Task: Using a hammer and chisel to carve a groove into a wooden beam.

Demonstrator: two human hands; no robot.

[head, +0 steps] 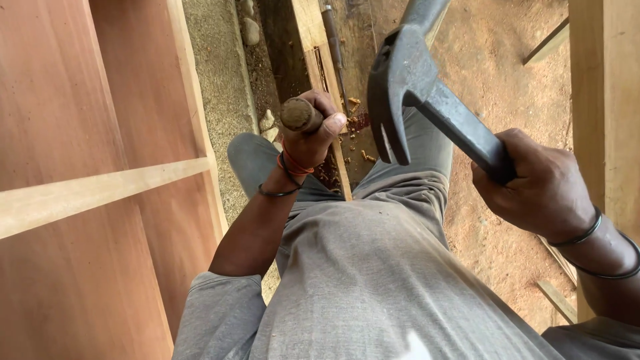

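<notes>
right hand (pixel 543 190) – closed round the handle of a dark claw hammer (pixel 417 87), raised | left hand (pixel 313 133) – clenched on a brown round-topped wooden handle (pixel 300 115) | wooden plank (pixel 327 87) seen below – chips scattered beside it | plywood cabinet (pixel 100 167) at left

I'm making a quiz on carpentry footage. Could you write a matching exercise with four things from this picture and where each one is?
Things:
1. claw hammer
2. chisel handle
3. plywood cabinet
4. wood chips

Places:
A. on the ground by the plank
B. in the right hand
C. at the left of the view
D. in the left hand

Pairs: 1-B, 2-D, 3-C, 4-A
</notes>
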